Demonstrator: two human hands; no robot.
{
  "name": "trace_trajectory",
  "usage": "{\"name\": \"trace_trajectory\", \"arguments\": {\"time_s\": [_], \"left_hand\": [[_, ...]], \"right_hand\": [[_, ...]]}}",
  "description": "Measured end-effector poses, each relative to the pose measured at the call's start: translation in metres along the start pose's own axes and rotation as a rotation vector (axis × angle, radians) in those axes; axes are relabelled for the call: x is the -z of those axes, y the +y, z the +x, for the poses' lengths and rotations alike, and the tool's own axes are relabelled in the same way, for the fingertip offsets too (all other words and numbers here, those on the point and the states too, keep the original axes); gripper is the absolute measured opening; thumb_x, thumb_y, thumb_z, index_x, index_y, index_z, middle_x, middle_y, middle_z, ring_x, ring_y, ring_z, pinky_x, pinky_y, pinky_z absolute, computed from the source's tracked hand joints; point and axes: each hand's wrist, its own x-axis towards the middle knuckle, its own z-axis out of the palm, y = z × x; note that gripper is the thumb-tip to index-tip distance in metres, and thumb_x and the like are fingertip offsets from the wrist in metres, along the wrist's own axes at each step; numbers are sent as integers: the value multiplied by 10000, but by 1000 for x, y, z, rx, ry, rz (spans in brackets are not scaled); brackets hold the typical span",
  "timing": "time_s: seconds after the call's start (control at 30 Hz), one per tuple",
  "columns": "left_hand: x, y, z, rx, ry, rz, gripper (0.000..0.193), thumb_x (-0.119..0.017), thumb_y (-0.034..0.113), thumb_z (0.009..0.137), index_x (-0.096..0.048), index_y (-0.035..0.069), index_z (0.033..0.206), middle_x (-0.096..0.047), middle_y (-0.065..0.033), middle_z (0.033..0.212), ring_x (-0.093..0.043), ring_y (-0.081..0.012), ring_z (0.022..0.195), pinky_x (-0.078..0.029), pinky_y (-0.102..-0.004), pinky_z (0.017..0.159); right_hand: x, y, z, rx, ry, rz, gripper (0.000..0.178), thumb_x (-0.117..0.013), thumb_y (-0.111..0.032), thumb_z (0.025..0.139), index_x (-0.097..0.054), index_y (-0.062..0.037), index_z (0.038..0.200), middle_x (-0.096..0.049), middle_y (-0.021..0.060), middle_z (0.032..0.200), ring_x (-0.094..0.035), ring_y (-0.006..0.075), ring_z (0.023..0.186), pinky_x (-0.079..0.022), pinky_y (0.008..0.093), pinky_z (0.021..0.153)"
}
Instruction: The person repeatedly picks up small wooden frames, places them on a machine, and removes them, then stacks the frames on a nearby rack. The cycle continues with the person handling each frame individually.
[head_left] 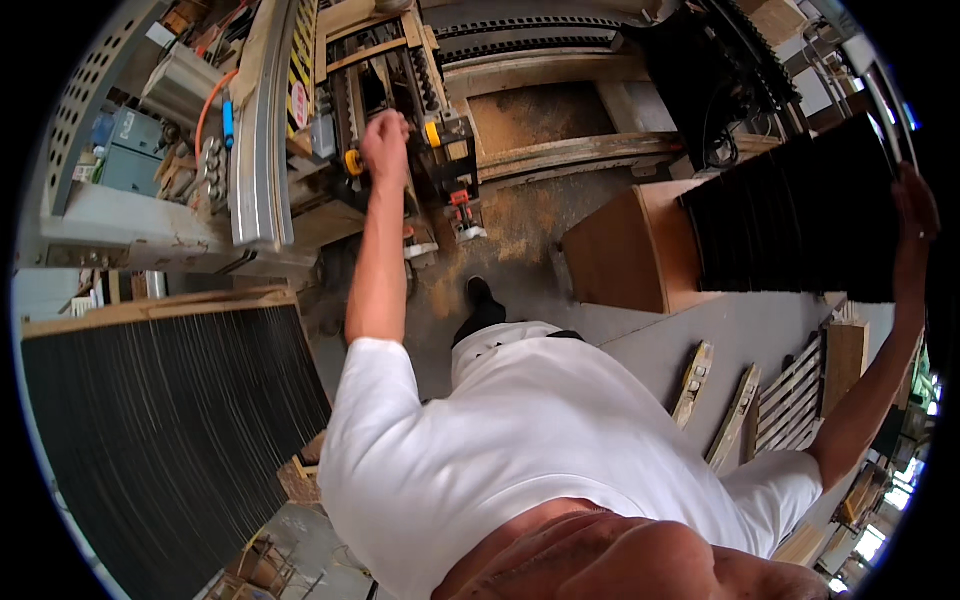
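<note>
Head view: left hand raised, clenched on a part of the dusty woodworking machine ahead; right hand out wide, grasping the far edge of a stack of dark panels resting above a brown board.

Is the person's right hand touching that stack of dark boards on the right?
Touching. The head view shows the right hand pressed against the far edge of the stack of dark boards, no gap visible.
</note>
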Motion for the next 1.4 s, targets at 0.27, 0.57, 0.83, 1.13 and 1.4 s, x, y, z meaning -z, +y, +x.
{"name": "trace_trajectory", "arguments": {"time_s": [0.27,0.57,0.83,1.13,1.4], "left_hand": [[-25,-33,228,464,131,-476,424,-608,333,925,-500,25,1196,-636,-148,881,-628,-211,707,-540,-326,579],[16,-49,122,345,-19,-681,180,-611,212,921,-607,32,938,-666,-76,798,-655,-187,663,-566,-304,581],[69,-13,-125,591,84,-538,213,-610,239,927,-574,79,1062,-654,-37,875,-656,-143,722,-570,-285,644],[104,4,-241,523,502,-487,198,-628,247,915,-597,76,1010,-658,-42,886,-655,-154,756,-561,-299,667],[99,-34,-280,455,841,-557,222,-671,252,885,-588,85,1005,-646,-31,878,-651,-157,786,-557,-292,671]], "right_hand": [[-75,-259,8,302,-191,470,237,-711,32,735,-672,-37,958,-671,110,985,-632,273,915,-516,356,790],[-283,-395,50,617,-205,765,160,-664,-148,801,-666,-99,954,-676,35,931,-594,243,878,-457,370,792],[-428,-550,76,805,-212,837,226,-645,-174,836,-666,-113,1053,-685,65,975,-590,262,936,-456,392,817],[-480,-618,109,906,-213,877,229,-616,-194,846,-666,-143,1063,-687,75,981,-595,280,957,-427,411,826],[-527,-636,151,889,-115,787,202,-608,-212,844,-652,-202,1040,-685,63,898,-604,257,965,-407,418,815]]}}
